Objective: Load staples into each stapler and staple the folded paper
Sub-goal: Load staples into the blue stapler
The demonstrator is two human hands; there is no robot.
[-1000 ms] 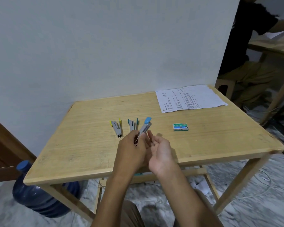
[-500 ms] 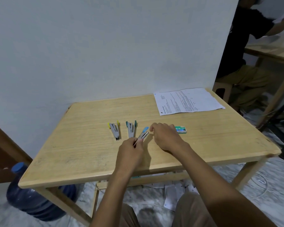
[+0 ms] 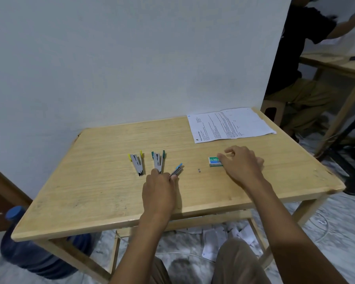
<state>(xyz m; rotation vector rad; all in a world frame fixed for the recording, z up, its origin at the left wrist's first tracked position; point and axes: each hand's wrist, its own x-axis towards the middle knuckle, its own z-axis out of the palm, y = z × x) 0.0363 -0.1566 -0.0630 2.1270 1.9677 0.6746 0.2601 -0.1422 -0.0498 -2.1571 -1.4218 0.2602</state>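
Observation:
Three small staplers lie in a row on the wooden table point(image 3: 103, 193). The yellow-tipped stapler point(image 3: 137, 163) and the green-tipped stapler point(image 3: 158, 161) lie swung open. My left hand point(image 3: 159, 191) holds the blue-tipped stapler point(image 3: 177, 170) by its near end, low over the table. My right hand point(image 3: 241, 166) hovers with curled fingers at the right end of the green staple box point(image 3: 214, 161), touching or nearly touching it. A small strip of staples point(image 3: 199, 170) lies between stapler and box. A printed paper sheet point(image 3: 230, 124) lies flat at the far right corner.
A white wall rises behind the table. A blue water jug point(image 3: 35, 253) stands on the floor at the left. Another person point(image 3: 295, 64) sits at a second table point(image 3: 336, 62) on the right. Paper scraps lie under the table.
My right hand left the blue stapler and moved right to the staple box. My left hand lowered the blue stapler toward the table. A small staple strip now lies on the table.

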